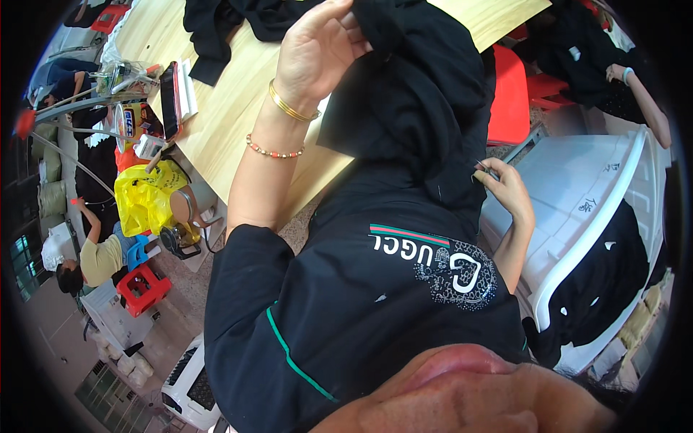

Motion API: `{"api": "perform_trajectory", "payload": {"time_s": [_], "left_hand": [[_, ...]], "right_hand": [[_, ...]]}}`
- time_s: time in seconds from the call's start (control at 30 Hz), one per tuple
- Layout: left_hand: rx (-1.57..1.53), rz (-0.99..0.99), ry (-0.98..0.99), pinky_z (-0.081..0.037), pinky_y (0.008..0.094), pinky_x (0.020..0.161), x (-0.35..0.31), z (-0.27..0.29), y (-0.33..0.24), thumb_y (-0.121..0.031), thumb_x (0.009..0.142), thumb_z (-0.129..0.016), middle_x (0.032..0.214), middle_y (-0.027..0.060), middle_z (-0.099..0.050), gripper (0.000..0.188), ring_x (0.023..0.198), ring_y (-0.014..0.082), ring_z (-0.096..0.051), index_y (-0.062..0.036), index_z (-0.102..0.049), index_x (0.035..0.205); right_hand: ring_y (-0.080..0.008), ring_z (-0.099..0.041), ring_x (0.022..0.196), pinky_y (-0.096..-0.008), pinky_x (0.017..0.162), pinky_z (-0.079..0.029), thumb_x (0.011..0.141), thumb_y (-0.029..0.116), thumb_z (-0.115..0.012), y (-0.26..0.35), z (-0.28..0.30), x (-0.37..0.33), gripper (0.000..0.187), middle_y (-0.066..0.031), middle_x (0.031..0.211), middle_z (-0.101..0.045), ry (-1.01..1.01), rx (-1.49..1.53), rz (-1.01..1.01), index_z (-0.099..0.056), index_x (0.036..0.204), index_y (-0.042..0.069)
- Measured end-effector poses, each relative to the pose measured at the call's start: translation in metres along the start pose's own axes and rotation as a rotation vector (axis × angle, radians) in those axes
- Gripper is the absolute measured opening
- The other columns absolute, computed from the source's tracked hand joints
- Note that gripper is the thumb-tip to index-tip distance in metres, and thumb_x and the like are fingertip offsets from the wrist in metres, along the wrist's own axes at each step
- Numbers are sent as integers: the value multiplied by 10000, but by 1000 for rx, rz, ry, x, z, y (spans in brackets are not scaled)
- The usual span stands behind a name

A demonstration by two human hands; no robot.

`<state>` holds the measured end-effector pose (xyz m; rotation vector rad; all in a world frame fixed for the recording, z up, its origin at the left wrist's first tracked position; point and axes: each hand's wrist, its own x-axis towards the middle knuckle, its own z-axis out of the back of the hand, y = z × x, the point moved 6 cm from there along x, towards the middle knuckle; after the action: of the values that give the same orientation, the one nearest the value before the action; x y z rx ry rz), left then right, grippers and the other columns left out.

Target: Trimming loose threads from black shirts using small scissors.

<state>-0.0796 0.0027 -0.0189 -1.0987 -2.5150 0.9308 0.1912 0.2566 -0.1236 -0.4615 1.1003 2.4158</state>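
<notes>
A black garment point(415, 108) hangs over the table's edge and drapes down across my lap. At the top, my left hand point(323, 54) has its fingers curled on the garment's upper edge, lifting it; the fingertips are partly hidden by the cloth. Gold bangles and a beaded bracelet circle that wrist. Lower right, beside the garment's hanging side, my right hand point(505, 189) pinches a small metal tool point(486, 169), too small to name surely. Its tip lies close to the black cloth.
More black clothing point(263, 20) lies on the wooden table point(216, 130). A phone point(171, 101) rests at its left edge, near a yellow plastic bag point(148, 195). At right stand a red stool point(509, 97) and a white bin point(570, 180) with black cloth. Other people work on both sides.
</notes>
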Motion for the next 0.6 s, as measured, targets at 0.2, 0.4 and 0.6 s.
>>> {"api": "perform_trajectory", "payload": {"time_s": [0.2, 0.4, 0.6], "left_hand": [[-3, -93, 232, -548, 313, 875, -8, -27, -7, -127, 996, -656, 1093, 38, -745, 185, 968, 129, -700, -60, -686, 1166], [359, -195, -36, -586, 323, 915, -14, 10, -11, -51, 999, -589, 1138, 103, -739, 308, 999, 180, -733, 5, -654, 1295], [333, -178, 15, -561, 360, 992, -13, 6, -11, -63, 1002, -594, 1177, 107, -738, 331, 1059, 192, -724, 3, -651, 1321]], "right_hand": [[-287, -705, 871, -386, 792, -522, 865, 222, -736, -3, -3, 1, 306, -175, 918, -732, -15, 3, 55, -712, 1064, -10], [-264, -700, 841, -375, 780, -522, 863, 218, -744, -8, -5, 0, 299, -165, 897, -730, -16, 8, 46, -711, 1052, -12], [-245, -703, 846, -362, 778, -522, 868, 211, -742, -2, -8, 0, 287, -142, 912, -743, 0, 17, 30, -714, 1044, -14]]}}
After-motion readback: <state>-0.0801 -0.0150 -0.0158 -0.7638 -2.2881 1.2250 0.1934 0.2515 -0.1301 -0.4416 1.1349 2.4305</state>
